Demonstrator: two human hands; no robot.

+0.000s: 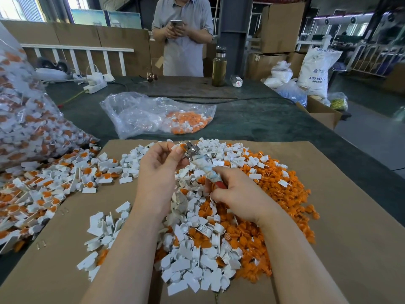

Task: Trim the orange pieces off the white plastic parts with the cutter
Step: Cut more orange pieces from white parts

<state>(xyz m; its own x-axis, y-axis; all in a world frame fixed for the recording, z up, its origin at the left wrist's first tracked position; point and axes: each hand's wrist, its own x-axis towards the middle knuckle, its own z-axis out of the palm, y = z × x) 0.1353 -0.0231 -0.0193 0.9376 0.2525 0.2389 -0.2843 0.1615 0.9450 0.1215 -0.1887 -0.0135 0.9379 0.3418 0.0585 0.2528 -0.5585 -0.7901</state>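
My left hand (161, 163) pinches a small white plastic part with an orange piece (180, 147) above the cardboard sheet (65, 249). My right hand (235, 191) grips the taped handles of the cutter (202, 164), whose metal jaws sit at the orange piece. Below my hands lies a pile of trimmed white parts (197, 255). A heap of cut orange pieces (280, 194) spreads to the right. Untrimmed white-and-orange parts (50, 185) lie scattered on the left.
A large clear bag of untrimmed parts (26, 119) bulges at the left. Another half-empty clear bag (153, 116) lies on the dark table beyond the cardboard. A person (183, 38) stands across the table holding a phone. A bottle (219, 66), a power strip (96, 85) and boxes sit further back.
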